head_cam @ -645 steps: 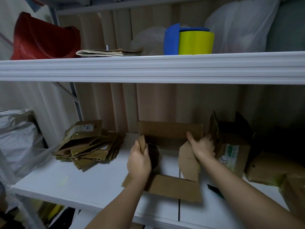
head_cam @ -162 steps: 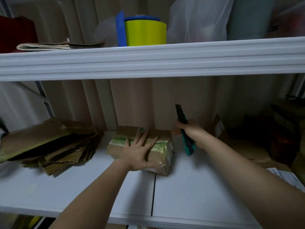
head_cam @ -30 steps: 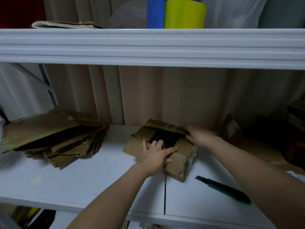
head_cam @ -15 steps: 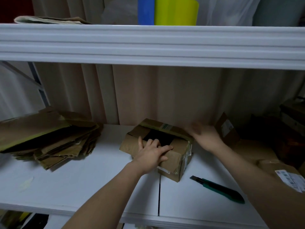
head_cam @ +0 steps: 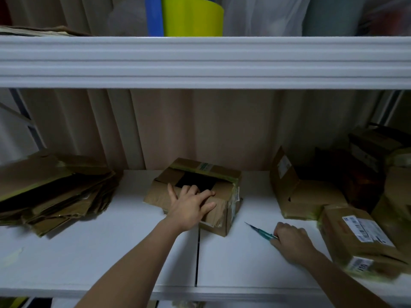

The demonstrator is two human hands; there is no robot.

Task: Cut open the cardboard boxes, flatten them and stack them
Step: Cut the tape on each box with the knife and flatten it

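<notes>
right hand (head_cam: 291,242) moved onto knife (head_cam: 261,232); left hand (head_cam: 191,206) presses box (head_cam: 222,196).

Small brown cardboard box (head_cam: 222,192) top flaps cut open, flattened stack (head_cam: 55,194) far left, teal cutter (head_cam: 261,232) beside box.

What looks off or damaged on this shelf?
The small cardboard box under the left hand is crumpled, its top torn open. The utility knife at the right hand has its blade out.

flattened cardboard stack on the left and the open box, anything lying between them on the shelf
Nothing; in the head view only bare white shelf separates the flattened stack from the open box.
</notes>
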